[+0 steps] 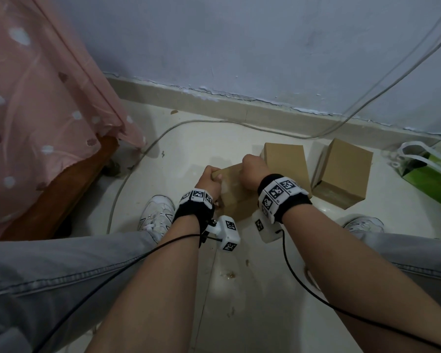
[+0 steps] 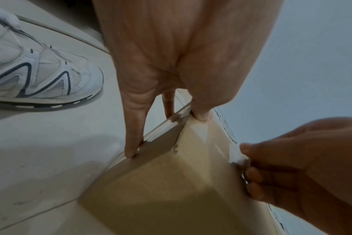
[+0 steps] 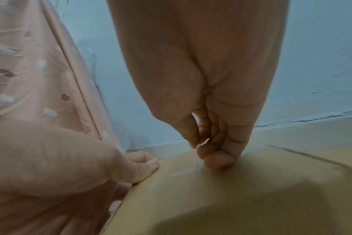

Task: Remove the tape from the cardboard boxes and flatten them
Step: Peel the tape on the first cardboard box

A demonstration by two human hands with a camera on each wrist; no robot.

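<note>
A small brown cardboard box (image 1: 236,197) stands on the floor between my feet, with clear tape over its top. My left hand (image 1: 210,175) grips its left top edge: the thumb lies on top and the fingers (image 2: 132,149) run down the side. My right hand (image 1: 252,166) is at the box's far top edge. Its thumb and forefinger pinch a lifted whitish end of the tape (image 2: 236,155), which the right wrist view also shows as the tape (image 3: 203,143) between the fingertips. Two more brown boxes (image 1: 285,161) (image 1: 344,171) stand behind and to the right.
A pink dotted cloth (image 1: 36,110) hangs over a wooden frame on the left. A grey cable (image 1: 138,161) curves across the pale floor along the wall. A green bag (image 1: 433,174) lies at far right. My white shoes (image 1: 155,212) (image 1: 364,225) flank the box.
</note>
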